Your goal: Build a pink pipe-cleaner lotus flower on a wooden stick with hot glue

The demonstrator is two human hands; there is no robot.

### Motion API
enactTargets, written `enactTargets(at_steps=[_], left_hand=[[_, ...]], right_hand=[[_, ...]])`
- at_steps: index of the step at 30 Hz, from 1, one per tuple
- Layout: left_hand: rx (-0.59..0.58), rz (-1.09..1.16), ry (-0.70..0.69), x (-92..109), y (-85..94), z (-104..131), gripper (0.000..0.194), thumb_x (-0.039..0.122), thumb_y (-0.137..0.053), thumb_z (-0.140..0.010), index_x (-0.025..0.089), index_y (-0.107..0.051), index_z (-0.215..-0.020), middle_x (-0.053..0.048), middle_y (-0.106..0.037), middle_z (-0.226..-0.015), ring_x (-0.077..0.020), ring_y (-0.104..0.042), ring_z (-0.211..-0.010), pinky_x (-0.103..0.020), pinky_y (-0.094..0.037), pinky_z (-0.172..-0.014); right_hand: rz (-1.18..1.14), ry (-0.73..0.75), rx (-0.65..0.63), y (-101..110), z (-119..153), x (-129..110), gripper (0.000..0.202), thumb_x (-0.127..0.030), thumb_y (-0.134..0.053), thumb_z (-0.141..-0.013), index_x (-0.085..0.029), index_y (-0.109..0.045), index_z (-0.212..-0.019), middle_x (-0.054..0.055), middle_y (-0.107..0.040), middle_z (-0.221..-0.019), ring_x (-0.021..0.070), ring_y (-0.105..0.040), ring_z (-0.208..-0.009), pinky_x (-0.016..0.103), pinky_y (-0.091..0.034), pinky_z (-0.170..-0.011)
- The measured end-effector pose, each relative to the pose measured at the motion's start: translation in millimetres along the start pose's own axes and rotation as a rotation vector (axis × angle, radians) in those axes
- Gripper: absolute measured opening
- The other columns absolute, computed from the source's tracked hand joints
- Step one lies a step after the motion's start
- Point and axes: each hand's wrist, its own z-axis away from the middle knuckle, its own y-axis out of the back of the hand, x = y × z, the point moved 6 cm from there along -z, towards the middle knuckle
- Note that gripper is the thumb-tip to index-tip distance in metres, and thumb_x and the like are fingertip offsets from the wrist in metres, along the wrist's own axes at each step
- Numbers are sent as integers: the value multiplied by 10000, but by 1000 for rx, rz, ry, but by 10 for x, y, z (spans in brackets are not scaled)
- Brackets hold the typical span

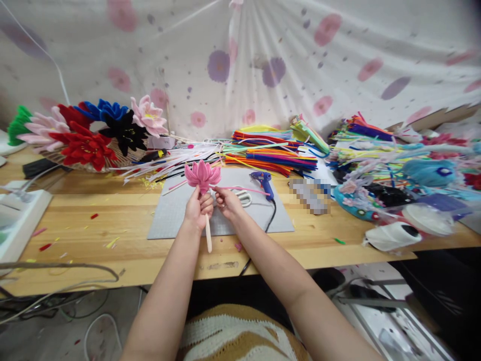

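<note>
The left hand [198, 208] was wrapped in a fist around a pale stick [208, 235], holding it upright over the grey mat [176, 210], and there on top of that stick sat the pink flower [203, 175], petals fanned open and facing up. The lower end of the stick poked out below the fist, past the mat's front edge and over the bare wood of the table [112, 225].

Just beside it, the right hand [227, 200] had its fingertips pinched on a pink pipe cleaner [244, 189], which ran from the base of the flower out to the right across the mat. The two hands were close together, nearly touching.

Behind the right hand lay a blue glue gun [262, 179] on the mat, its black cord [271, 213] trailing toward the table's front edge. A pair of white-handled scissors [242, 198] rested right by the right hand's knuckles.

Farther back, a big stack of coloured pipe cleaners [270, 150] was spread across the table. Off to the left, a basket of finished flowers [86, 133], red, black, blue and pink, stood well apart from the hands. On the right sat a white roll of tape [394, 234] near the table's edge.
</note>
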Motion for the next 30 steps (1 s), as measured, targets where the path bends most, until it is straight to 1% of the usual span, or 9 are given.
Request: enactTargets(at_steps=[2, 6, 12, 15, 18, 21, 24, 27, 30], left_hand=[[7, -30, -32, 10, -6, 8, 383, 343, -288, -905, 166, -316, -566, 94, -143, -414, -15, -127, -278, -108, -73, -261], [-10, -123, -111, 41, -55, 40, 415, 452, -296, -878, 165, -352, -585, 93, -174, -404, -14, -117, -276, -107, -74, -265], [-78, -159, -124, 29, -132, 72, 501, 586, -292, -820, 157, -359, -568, 85, -204, -415, -7, -137, -289, -106, -95, -269], [-92, -126, -116, 22, -131, 61, 489, 569, -294, -829, 156, -368, -577, 87, -194, -421, -10, -145, -290, -106, -98, -270], [-107, -102, -90, 5, -120, 41, 461, 488, -256, -875, 151, -383, -586, 92, -159, -417, -15, -123, -282, -107, -84, -266], [-101, -84, -50, -19, -100, 25, 440, 392, -224, -909, 147, -383, -580, 94, -130, -419, -18, -106, -278, -110, -71, -261], [-101, -60, -38, -30, -93, 17, 424, 361, -228, -914, 144, -399, -594, 93, -130, -422, -20, -120, -276, -111, -68, -261], [-94, -70, -82, -15, -92, 9, 454, 412, -204, -907, 139, -431, -625, 89, -163, -418, -21, -134, -276, -112, -77, -262], [-102, -140, -141, 1, -104, 4, 562, 546, -149, -862, 125, -476, -686, 71, -255, -429, -20, -166, -287, -114, -90, -262]], right_hand=[[-8, -9, -3, -6, 12, -1, 72, -148, -530, -701, -104, -577, -668, -73, -449, -425, -1, -271, -317, 133, -151, -300], [-42, -76, -14, -24, 43, 8, 83, -142, -510, -729, -108, -556, -669, -74, -438, -426, -8, -270, -317, 115, -149, -304], [-81, -145, -56, -57, 31, 35, 54, -139, -509, -739, -114, -536, -700, -85, -417, -440, -13, -276, -323, 107, -153, -315], [-77, -147, -71, -76, 6, 45, 37, -146, -533, -730, -121, -522, -705, -89, -411, -442, -14, -277, -323, 107, -147, -316], [-86, -170, -88, -105, -11, 55, 70, -157, -549, -722, -134, -495, -684, -91, -402, -432, -11, -271, -315, 110, -142, -309], [-114, -193, -126, -135, -21, 58, 65, -143, -499, -748, -130, -494, -685, -84, -405, -421, -9, -275, -308, 107, -140, -301], [-140, -213, -161, -147, -28, 64, 81, -130, -476, -750, -132, -481, -668, -82, -405, -415, -7, -280, -306, 106, -137, -296], [-145, -242, -181, -150, -25, 88, 145, -137, -510, -719, -148, -419, -606, -87, -386, -403, -5, -271, -307, 113, -141, -295], [-99, -260, -181, -143, -21, 119, 136, -143, -502, -714, -148, -421, -605, -90, -370, -390, -2, -273, -308, 113, -130, -297]])
